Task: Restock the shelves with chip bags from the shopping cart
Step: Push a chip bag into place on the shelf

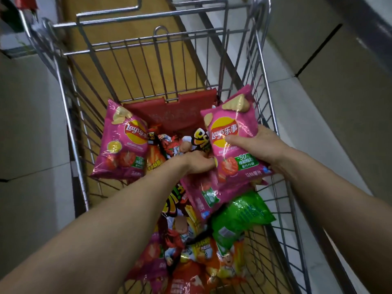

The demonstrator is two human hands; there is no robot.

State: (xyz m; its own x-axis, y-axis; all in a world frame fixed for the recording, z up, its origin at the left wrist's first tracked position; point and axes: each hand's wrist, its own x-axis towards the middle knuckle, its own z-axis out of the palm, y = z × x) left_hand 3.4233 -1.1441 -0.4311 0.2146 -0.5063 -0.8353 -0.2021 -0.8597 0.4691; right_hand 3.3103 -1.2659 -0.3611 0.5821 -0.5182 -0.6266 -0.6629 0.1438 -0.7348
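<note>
Right hand [256, 145] pinches pink chip bag [231, 132] at its right edge: thumb across the printed face, fingers behind. Bag is upright, raised above the pile in the shopping cart [70, 115], near the right wall. Left hand [197, 163] touches the bag's lower left corner; fingertips hidden, cannot tell the grip. Second pink bag [203, 194] lies just beneath; third pink bag [123, 143] leans on the left wall; green bag [239, 215] lies nearer the camera. Judgement: bags light, air-puffed, film slick, contents crush easily. Hold by the edge seams, no squeezing of the middle
</note>
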